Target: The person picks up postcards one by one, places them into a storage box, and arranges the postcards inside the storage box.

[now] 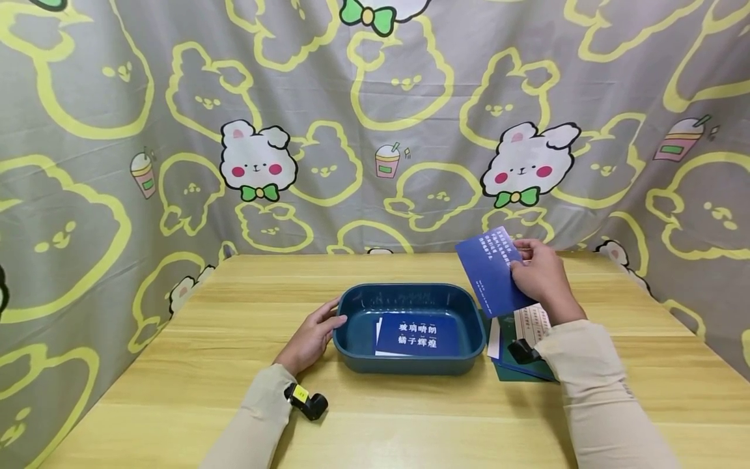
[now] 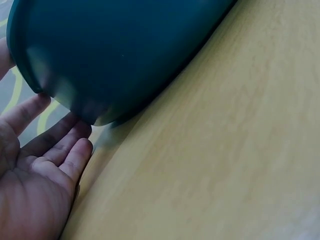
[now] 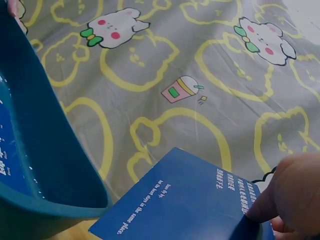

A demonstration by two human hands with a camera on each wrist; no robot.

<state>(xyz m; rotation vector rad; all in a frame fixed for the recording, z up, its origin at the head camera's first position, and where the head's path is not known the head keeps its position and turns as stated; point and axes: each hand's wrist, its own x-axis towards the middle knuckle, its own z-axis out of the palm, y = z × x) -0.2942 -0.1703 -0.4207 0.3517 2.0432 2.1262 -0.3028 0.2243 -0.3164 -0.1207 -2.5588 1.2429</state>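
My right hand [image 1: 540, 275] pinches a blue card [image 1: 491, 273] with white writing by its right side, thumb on the printed face. The card is raised just right of a dark teal plastic basin [image 1: 410, 366]. Inside the basin lies another blue card [image 1: 445, 331] with large white characters, a white edge showing beneath it. My left hand [image 1: 313, 335] touches the basin's left end; in the left wrist view its fingers [image 2: 75, 155] are spread along the outer wall, loosely bent. Below my right wrist lies a loose pile of cards [image 1: 510, 371], green, blue and cream, partly hidden by the sleeve.
The basin stands on a light wooden table [image 1: 375, 423]. A grey curtain [image 1: 328, 85] with yellow outlines and white cartoon animals hangs behind and at both sides. Small black cameras [image 1: 307, 400] are strapped to both wrists.
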